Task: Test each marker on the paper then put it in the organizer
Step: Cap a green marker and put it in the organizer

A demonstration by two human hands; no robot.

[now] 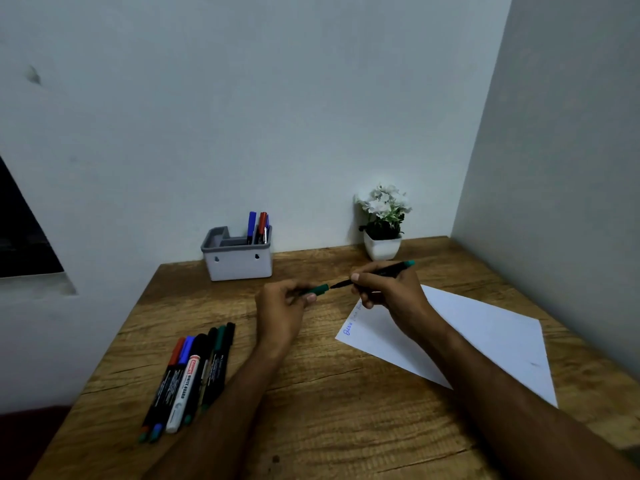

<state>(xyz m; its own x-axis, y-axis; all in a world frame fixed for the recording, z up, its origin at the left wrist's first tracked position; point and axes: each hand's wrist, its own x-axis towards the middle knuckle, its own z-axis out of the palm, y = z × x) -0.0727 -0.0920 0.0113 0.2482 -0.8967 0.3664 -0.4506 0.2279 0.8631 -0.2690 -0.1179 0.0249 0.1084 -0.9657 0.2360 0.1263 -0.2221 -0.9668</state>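
Grey organizer (237, 263) holds blue and red markers (258, 227) upright.

Lighting: dim, even, cool grey-blue cast. Shadows: soft, short, under the marker row (188, 377) and organizer (237, 261). Glare: faint sheen on the wooden desk (346, 427) beyond the hands. Sharpness: mildly soft throughout; writing on the paper (485, 334) illegible. Distortion: wide-angle bending at edges; corners darkened.
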